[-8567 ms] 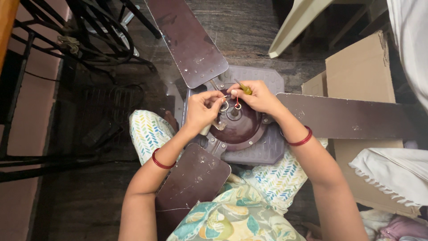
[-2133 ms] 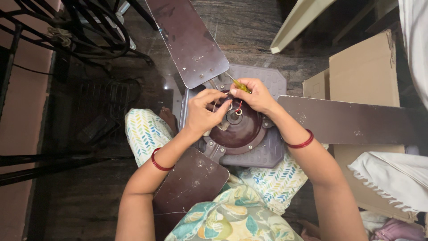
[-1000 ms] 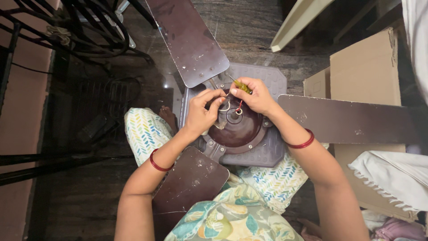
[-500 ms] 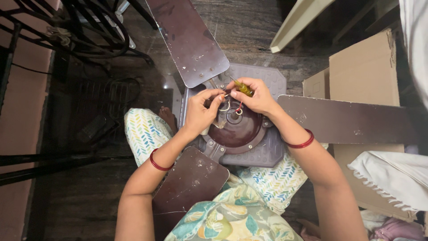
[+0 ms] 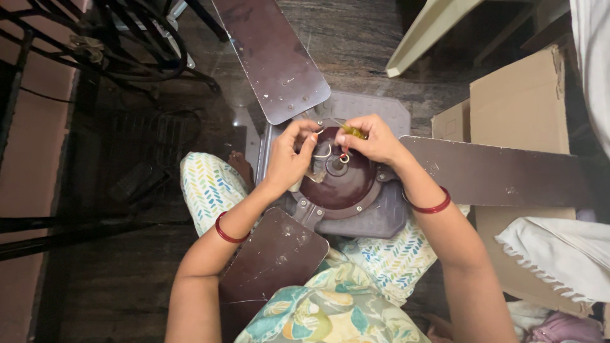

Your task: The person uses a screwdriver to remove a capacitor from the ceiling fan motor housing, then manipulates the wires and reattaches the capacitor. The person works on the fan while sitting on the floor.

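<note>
A: Hands over the fan motor [image 5: 340, 184] at centre frame. Left hand [image 5: 289, 159] pinches a pale wire [image 5: 323, 152] between thumb and fingers, closed on it. Right hand [image 5: 372, 138] is clenched around a small yellow-green tool [image 5: 352, 131], tip down by the hub.

B: And that wire sits right at the hub, on top of the brown dome. What makes this go well?

A: I'd say keep the left pinch steady so the wire doesn't spring, and work the tool in short, light moves. Wrists low, close to the dome.

B: Anything crowding them?

A: Blades. One blade [image 5: 270, 57] runs to the upper middle, another [image 5: 495, 171] stretches right, a third [image 5: 273, 260] lies over the lap at lower centre. The right forearm crosses just beside the right blade.

B: And around?

A: Cardboard boxes [image 5: 521, 101] at the right, white cloth [image 5: 559, 254] at lower right, black cables [image 5: 140, 44] at upper left. Well apart, none touching the hands.
</note>
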